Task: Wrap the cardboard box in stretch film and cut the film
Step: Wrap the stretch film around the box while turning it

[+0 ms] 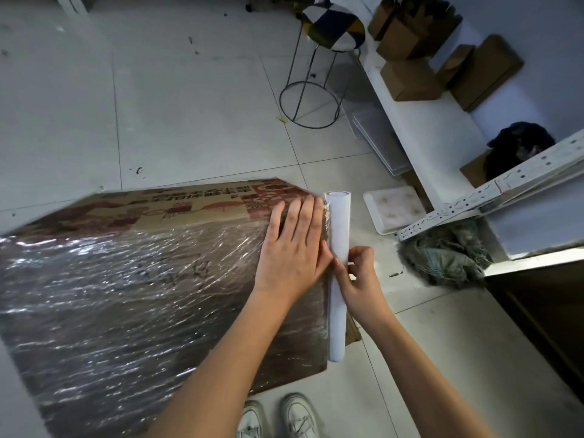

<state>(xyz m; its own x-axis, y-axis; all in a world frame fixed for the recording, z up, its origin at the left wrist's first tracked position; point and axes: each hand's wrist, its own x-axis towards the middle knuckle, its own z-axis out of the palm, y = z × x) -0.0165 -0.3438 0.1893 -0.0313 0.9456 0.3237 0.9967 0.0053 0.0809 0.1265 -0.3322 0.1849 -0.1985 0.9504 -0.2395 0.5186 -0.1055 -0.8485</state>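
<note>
Pale floor tiles (177, 99) fill most of what I see from the head camera, with some dark marks on them. On the left side lies the large cardboard box (189, 203), flat on the floor, and its top is already covered by wrinkled shiny stretch film (120, 279); the far side of the box, with red print, is still bare. My left hand (292, 248) lies flat on the film near the right edge of the box, fingers straight and pressing down, not gripping anything. Just beside that edge, touching the box, lies the film roll (338, 273), white and long, along the box side. My right hand (358, 273) is on the roll about at its middle, fingers curled and pinching there; I cannot tell whether it pinches the film or a small tool. Below, near the box corner, I see two white shoes (278, 418). Behind the roll stands a metal stool (331, 30) with a patchwork seat. More to the right, a white tray (395, 210) lies on the floor, and a grey mop head (448, 257) beside it. On the white shelf (420, 121) at the right stand several small brown cartons (410, 77), closed, so I cannot see what they contain.
</note>
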